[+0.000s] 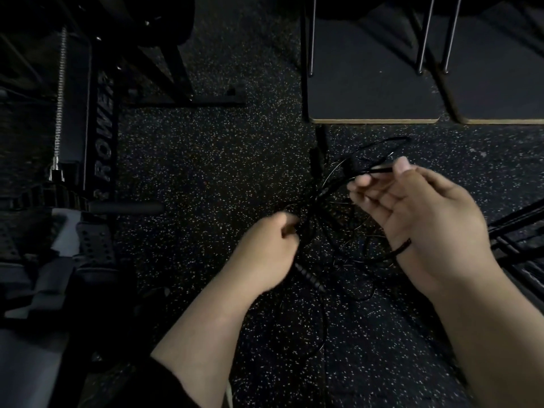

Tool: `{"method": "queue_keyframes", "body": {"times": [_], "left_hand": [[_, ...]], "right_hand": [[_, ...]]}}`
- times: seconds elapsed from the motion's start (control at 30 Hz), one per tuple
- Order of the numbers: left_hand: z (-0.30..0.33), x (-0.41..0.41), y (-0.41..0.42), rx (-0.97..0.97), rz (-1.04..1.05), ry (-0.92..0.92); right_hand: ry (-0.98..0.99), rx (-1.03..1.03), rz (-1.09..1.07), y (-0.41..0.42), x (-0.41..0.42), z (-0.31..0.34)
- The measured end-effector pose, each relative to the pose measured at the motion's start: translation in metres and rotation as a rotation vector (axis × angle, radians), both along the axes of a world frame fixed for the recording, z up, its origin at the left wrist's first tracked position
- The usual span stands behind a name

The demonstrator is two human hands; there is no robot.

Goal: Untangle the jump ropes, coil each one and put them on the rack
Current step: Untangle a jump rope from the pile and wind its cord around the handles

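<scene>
A speckled floor (pixel 206 172) lies below, a rowing machine (pixel 97 128) left, dark boards (pixel 371 92) beyond. The tangled ropes (pixel 326 201) hang between the hands: the left hand (pixel 265 245) grips the knot, the right hand (pixel 421 213) pinches a strand.

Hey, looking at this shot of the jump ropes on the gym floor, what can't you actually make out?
- Head view: how many jump ropes are in the tangle; thin black cords merge with the dark floor.
- What the left hand grips: its curled fingers are motion-blurred.
- The rack: only black bars at the right edge, cut off.
- Which handle belongs to the cord in the right hand.
</scene>
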State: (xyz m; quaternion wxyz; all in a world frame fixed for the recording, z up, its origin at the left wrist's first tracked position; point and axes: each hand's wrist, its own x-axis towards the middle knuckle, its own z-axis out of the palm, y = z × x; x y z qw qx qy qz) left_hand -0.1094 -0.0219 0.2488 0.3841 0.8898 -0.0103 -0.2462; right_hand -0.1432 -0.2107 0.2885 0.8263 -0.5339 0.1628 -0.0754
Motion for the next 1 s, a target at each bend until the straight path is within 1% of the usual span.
{"method": "queue_keyframes", "body": {"times": [0.03, 0.07, 0.13, 0.17, 0.27, 0.37, 0.43, 0.47, 0.53, 0.57, 0.6, 0.63, 0.67, 0.7, 0.73, 0.77, 0.8, 0.83, 0.9, 0.93, 0.97, 1.0], "left_hand": [[-0.004, -0.001, -0.003, -0.050, 0.029, 0.077], [-0.005, -0.001, -0.006, -0.169, 0.130, 0.162], [-0.002, -0.001, -0.011, -0.467, 0.383, 0.362], [-0.002, 0.001, -0.013, -0.566, 0.468, 0.434], [-0.002, 0.004, -0.017, -0.734, 0.552, 0.543], [-0.001, 0.003, -0.023, -0.948, 0.608, 0.615], [0.003, 0.003, -0.028, -1.065, 0.681, 0.641], [0.003, 0.003, -0.031, -1.069, 0.716, 0.618], [0.002, 0.005, -0.034, -0.957, 0.745, 0.484], [0.002, 0.007, -0.034, -0.902, 0.732, 0.404], [0.002, 0.007, -0.033, -0.868, 0.714, 0.345], [0.004, 0.006, -0.033, -0.848, 0.684, 0.304], [0.004, 0.005, -0.032, -0.828, 0.638, 0.269], [0.005, 0.003, -0.032, -0.795, 0.587, 0.242], [0.004, 0.001, -0.032, -0.757, 0.537, 0.217], [0.004, -0.001, -0.033, -0.729, 0.489, 0.200], [0.004, -0.003, -0.033, -0.711, 0.443, 0.186], [0.004, -0.005, -0.034, -0.689, 0.396, 0.168], [0.008, -0.008, -0.035, -0.637, 0.303, 0.127], [0.010, -0.009, -0.035, -0.618, 0.252, 0.118], [0.013, -0.010, -0.036, -0.596, 0.203, 0.116], [0.014, -0.010, -0.036, -0.573, 0.153, 0.108]], "right_hand": [[-0.018, 0.017, -0.002, 0.000, 0.001, 0.001], [-0.035, 0.026, -0.002, -0.001, 0.001, 0.002], [-0.071, 0.055, 0.005, -0.001, 0.001, 0.005], [-0.087, 0.071, 0.009, -0.002, 0.000, 0.006], [-0.117, 0.110, 0.051, -0.002, -0.002, 0.008], [-0.118, 0.139, 0.092, 0.001, -0.005, 0.007], [-0.109, 0.145, 0.118, 0.002, -0.007, 0.006], [-0.087, 0.137, 0.124, 0.001, -0.007, 0.004], [0.013, 0.075, 0.100, -0.003, -0.006, 0.000], [0.088, -0.011, 0.074, -0.007, -0.005, -0.004], [0.164, -0.145, 0.041, -0.010, -0.005, -0.010], [0.215, -0.271, -0.011, -0.013, -0.004, -0.013], [0.229, -0.349, -0.091, -0.014, -0.004, -0.013], [0.213, -0.356, -0.174, -0.015, -0.003, -0.012], [0.180, -0.287, -0.213, -0.016, -0.003, -0.010], [0.155, -0.174, -0.185, -0.015, -0.001, -0.006], [0.136, -0.080, -0.107, -0.014, 0.000, -0.006], [0.145, -0.066, -0.007, -0.014, -0.001, -0.008], [0.219, -0.209, 0.186, -0.011, -0.005, -0.015], [0.250, -0.244, 0.257, -0.007, -0.007, -0.017], [0.260, -0.201, 0.295, -0.004, -0.008, -0.019], [0.261, -0.116, 0.294, 0.000, -0.008, -0.019]]}}
